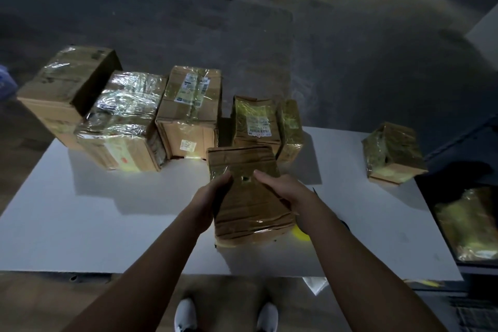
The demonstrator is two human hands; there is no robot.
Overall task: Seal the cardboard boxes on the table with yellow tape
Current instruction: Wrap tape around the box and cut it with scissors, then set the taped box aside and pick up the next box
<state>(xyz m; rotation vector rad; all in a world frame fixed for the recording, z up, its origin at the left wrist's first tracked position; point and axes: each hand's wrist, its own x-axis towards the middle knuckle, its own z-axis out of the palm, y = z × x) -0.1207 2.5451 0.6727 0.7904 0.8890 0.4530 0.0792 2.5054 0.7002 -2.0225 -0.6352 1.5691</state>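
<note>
A person's left hand (213, 194) and right hand (285, 191) hold a taped box (250, 210) over the near middle of a white table (107, 218) — fingers (223, 180) curled round its two sides. A yellow tape roll (300, 234) shows just beneath the right wrist; wrapped boxes (188, 110) crowd the far edge.

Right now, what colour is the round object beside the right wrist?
Bright yellow. The round object, likely the tape roll, shows partly in the head view.
</note>
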